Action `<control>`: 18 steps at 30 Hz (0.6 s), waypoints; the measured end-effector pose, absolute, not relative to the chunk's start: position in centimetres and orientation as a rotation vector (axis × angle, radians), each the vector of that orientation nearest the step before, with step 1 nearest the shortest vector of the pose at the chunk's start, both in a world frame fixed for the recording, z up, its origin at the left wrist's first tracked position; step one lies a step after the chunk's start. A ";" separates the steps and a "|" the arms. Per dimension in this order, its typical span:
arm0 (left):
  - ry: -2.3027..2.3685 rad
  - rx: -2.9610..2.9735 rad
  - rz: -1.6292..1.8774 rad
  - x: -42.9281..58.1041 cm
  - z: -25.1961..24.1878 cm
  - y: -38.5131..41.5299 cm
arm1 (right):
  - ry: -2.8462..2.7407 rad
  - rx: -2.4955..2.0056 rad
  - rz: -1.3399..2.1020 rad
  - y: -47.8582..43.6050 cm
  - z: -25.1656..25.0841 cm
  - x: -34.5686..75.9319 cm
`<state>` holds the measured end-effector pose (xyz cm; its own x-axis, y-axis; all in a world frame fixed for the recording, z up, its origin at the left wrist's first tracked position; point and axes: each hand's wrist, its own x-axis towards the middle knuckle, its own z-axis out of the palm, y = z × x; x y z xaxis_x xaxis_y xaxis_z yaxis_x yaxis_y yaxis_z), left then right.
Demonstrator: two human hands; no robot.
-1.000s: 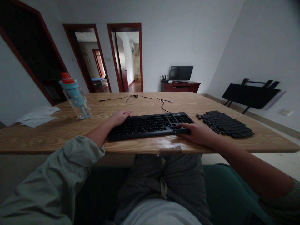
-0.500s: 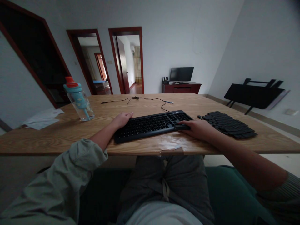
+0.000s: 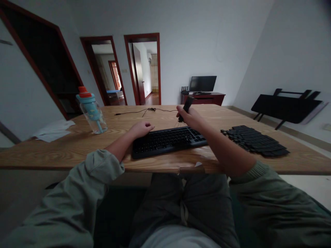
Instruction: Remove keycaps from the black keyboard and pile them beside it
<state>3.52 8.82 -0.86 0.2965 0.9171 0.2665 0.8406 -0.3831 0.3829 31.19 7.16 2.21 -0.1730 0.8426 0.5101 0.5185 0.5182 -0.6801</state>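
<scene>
A black keyboard (image 3: 168,140) lies slightly slanted near the front edge of the wooden table. My left hand (image 3: 141,130) rests at its back left corner, fingers curled in against the edge. Above the keyboard's back edge, my right hand (image 3: 190,116) is closed around a small black brush (image 3: 186,107). The brush is tilted, with fine bristle-like strands faintly showing at its lower end, off the keys. My right forearm hides the keyboard's right end.
Overlapping flat black pieces (image 3: 256,140) lie to the right on the table (image 3: 108,158). At the left stand a clear bottle with a red lid (image 3: 91,112) and some white papers (image 3: 53,131). A thin black cable (image 3: 134,112) runs behind the keyboard.
My right hand has lifted the brush from the keyboard's front right part and moved it up and left, behind the back edge. My left hand stays at the left corner.
</scene>
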 end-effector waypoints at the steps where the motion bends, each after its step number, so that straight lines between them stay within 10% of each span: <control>1: 1.579 2.388 0.727 4.2 -0.2 9.0 | -1.833 -1.152 0.466 7.9 1.6 30.4; 18: 1.273 2.567 0.506 7.5 -1.4 10.5 | -1.812 -1.164 0.481 10.6 -3.3 29.7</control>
<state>7.49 10.50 -1.40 0.5623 0.8018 0.2023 0.7219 -0.5953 0.3529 29.70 10.60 -3.34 -0.1507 0.8658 0.4771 0.5150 0.4807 -0.7097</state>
